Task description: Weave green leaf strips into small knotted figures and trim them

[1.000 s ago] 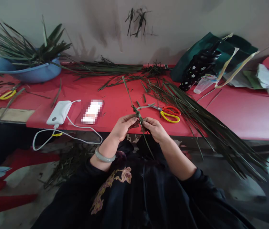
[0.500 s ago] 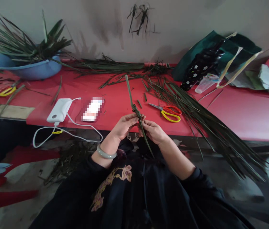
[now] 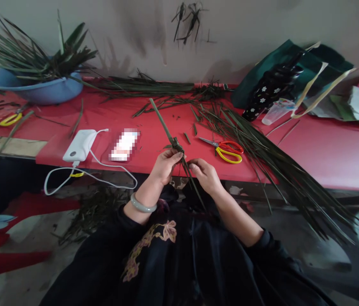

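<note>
My left hand (image 3: 166, 165) is closed around a woven piece of green leaf strips (image 3: 176, 144), pinching it just below its knot. From the knot a long flat strip points up and left over the red cover, and thinner tails hang down toward my lap. Beside those tails, my right hand (image 3: 206, 175) has its fingers curled, thumb close to the index finger. Whether a thin strip lies between its fingertips is too small to tell. Red-and-yellow-handled scissors (image 3: 227, 151) lie to the right, beyond my right hand, with short leaf scraps (image 3: 187, 137) near their tips.
Long leaf strips (image 3: 271, 157) spread over the right table edge. At left are a power bank (image 3: 80, 145) with a white cable, a phone (image 3: 124, 145), a blue basin (image 3: 55, 91) of leaves and another pair of scissors (image 3: 10, 119). A green bag (image 3: 252, 74) stands behind.
The woven piece has tilted left in my left hand, its top strip swinging left. My right hand has come away from the knot, slightly right, and the tails now show spread apart.
</note>
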A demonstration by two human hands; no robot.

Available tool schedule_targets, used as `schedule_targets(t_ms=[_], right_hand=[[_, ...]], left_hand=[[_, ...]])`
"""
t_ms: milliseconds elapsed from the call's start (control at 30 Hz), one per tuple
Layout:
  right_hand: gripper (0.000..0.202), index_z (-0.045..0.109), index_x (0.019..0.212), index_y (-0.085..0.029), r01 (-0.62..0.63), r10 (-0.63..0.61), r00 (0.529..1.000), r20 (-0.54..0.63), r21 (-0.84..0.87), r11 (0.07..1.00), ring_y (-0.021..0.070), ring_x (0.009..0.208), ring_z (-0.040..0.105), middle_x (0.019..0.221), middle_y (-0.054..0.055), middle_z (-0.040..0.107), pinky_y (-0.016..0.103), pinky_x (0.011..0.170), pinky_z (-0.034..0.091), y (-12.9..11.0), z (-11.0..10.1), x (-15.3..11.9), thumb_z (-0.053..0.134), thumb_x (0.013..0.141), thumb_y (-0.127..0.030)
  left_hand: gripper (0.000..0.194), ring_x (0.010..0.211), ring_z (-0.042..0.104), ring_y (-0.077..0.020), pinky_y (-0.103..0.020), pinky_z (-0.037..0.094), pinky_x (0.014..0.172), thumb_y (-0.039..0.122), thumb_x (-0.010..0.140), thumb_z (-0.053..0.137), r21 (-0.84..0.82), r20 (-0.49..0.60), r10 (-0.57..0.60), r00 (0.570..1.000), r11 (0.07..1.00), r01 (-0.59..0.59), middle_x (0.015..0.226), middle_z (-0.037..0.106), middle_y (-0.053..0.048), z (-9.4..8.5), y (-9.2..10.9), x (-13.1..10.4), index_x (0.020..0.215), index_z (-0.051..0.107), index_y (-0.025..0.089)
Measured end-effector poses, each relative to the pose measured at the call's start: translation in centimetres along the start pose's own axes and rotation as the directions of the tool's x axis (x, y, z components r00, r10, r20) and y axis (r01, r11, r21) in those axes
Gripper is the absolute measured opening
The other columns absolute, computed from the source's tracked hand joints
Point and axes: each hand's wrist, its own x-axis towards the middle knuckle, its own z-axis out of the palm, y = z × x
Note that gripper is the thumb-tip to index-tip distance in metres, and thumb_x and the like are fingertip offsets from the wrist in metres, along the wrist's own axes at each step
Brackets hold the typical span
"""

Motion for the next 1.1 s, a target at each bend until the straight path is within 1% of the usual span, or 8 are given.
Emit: schedule_targets(t_ms=[67,200,333,600,700,833,967,1100], right_hand=[[0.021,0.064,0.082,-0.018,0.007,-0.009,1.0,-0.012,-0.144,0.99,0.0145,0.066,0.057,0.071,0.002,0.065,0.026,0.064,0.043,-0.6,-0.1,-0.3,0.053,0.081,-0.037],[0.018,0.063,0.076,-0.02,0.017,-0.015,1.0,0.007,-0.226,0.974,0.0139,0.059,0.054,0.062,0.0,0.062,0.025,0.059,0.04,-1.2,0.1,-0.7,0.05,0.082,-0.031],[0.016,0.062,0.078,-0.02,0.022,-0.019,1.0,0.013,-0.251,0.968,0.0139,0.057,0.053,0.061,0.0,0.061,0.025,0.059,0.039,-1.1,0.2,-0.8,0.051,0.082,-0.031],[0.014,0.06,0.084,-0.02,0.026,-0.004,0.996,0.089,-0.255,0.966,0.0137,0.061,0.055,0.067,0.0,0.063,0.025,0.062,0.04,-0.8,0.2,-0.9,0.048,0.083,-0.027],[0.011,0.059,0.085,-0.019,0.038,-0.009,0.993,0.118,-0.241,0.97,0.0143,0.065,0.058,0.071,0.001,0.064,0.025,0.064,0.042,-0.6,0.4,-1.0,0.05,0.08,-0.024],[0.013,0.059,0.081,-0.02,0.011,0.028,0.98,0.196,-0.199,0.98,0.0139,0.061,0.06,0.066,0.0,0.064,0.025,0.062,0.044,0.1,0.6,-1.0,0.047,0.083,-0.025],[0.015,0.062,0.084,-0.021,0.037,0.017,0.985,0.174,-0.298,0.954,0.0156,0.066,0.064,0.07,0.002,0.068,0.026,0.066,0.044,0.7,0.4,-0.8,0.049,0.085,-0.027],[0.015,0.064,0.082,-0.022,0.055,0.021,0.977,0.214,-0.345,0.937,0.0155,0.068,0.065,0.072,0.002,0.069,0.026,0.066,0.045,1.0,0.5,-0.8,0.049,0.085,-0.024]], left_hand=[[0.026,0.062,0.06,-0.009,-0.021,0.044,0.064,0.027,0.052,0.083,0.018,-0.046,0.03,0.999,0.999,-0.029,0.062,0.065,0.001,0.2,-0.1,0.0,0.064,0.064,0.014],[0.02,0.059,0.056,-0.0075,-0.021,0.039,0.058,0.024,0.056,0.079,0.051,-0.105,0.058,0.993,0.997,-0.053,0.061,0.063,0.002,0.5,-0.2,-0.3,0.065,0.064,0.014],[0.019,0.058,0.054,-0.007,-0.021,0.036,0.055,0.025,0.058,0.078,0.068,-0.133,0.064,0.989,0.996,-0.055,0.062,0.063,0.001,0.5,-0.2,-0.4,0.066,0.064,0.014],[0.02,0.061,0.057,-0.0071,-0.019,0.036,0.055,0.025,0.057,0.079,0.058,-0.157,0.062,0.986,0.997,-0.053,0.061,0.064,0.002,0.3,-0.3,-0.4,0.064,0.064,0.015],[0.02,0.06,0.058,-0.0072,-0.019,0.039,0.055,0.024,0.056,0.08,0.028,-0.166,0.065,0.984,0.998,-0.061,0.06,0.064,0.002,0.3,0.0,-0.3,0.064,0.064,0.015],[0.02,0.059,0.059,-0.0073,-0.019,0.041,0.056,0.022,0.056,0.079,-0.032,-0.199,0.08,0.977,0.996,-0.088,0.06,0.063,0.003,0.1,0.9,-0.1,0.065,0.062,0.015],[0.018,0.058,0.059,-0.0072,-0.019,0.042,0.055,0.02,0.059,0.077,-0.045,-0.227,0.067,0.971,0.996,-0.08,0.061,0.064,0.002,-0.1,1.2,0.0,0.065,0.061,0.015],[0.017,0.061,0.062,-0.0088,-0.022,0.047,0.063,0.018,0.061,0.076,-0.09,-0.211,0.011,0.977,0.996,-0.03,0.062,0.063,0.003,-0.2,0.9,0.0,0.068,0.062,0.014]])
